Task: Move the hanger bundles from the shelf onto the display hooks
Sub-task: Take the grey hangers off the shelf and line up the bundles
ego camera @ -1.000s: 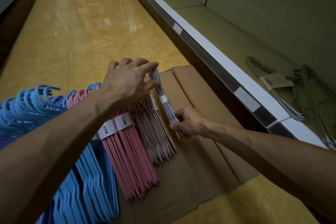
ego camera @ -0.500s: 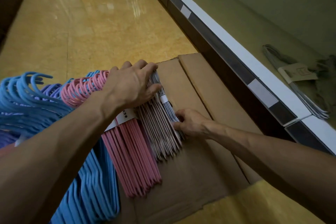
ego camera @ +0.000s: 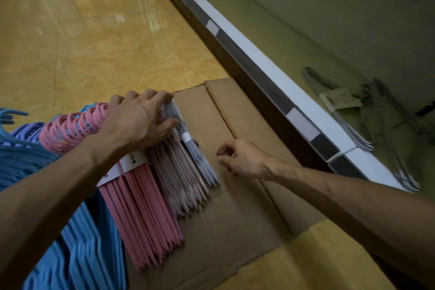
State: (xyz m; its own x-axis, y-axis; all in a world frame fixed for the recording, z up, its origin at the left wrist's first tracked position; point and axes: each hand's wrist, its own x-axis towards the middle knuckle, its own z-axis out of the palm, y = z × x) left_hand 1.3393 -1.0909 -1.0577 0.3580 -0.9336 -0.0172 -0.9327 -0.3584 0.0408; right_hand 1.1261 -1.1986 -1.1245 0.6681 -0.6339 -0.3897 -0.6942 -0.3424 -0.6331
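Since the half-second-ago shot, the right hand (ego camera: 242, 160) is letting go of the grey bundle (ego camera: 200, 160) and pulling back toward the shelf (ego camera: 294, 30), fingers loosely curled around nothing. The left hand (ego camera: 141, 122) is still clamping down on the hook ends of that bundle, thumb and fingers curling over the top.

What could go wrong, near to far: the blue hangers (ego camera: 70, 242) closest to me are sitting in a big loose pile, and the left forearm is lying right across them, so any sideways drag is probably going to snag hooks. The pink bundles (ego camera: 146, 214) are only being held by paper bands, and those look like they could tear if lifted by one end. The grey bundle is lying at the edge of the row on the cardboard (ego camera: 235, 219), so with just one hand on it, it could fan out or slide.

Farther off, more grey hangers (ego camera: 353, 129) are still waiting on the shelf, well apart from the rest. No display hooks are showing anywhere, so I'm guessing the hanging part isn't starting yet.
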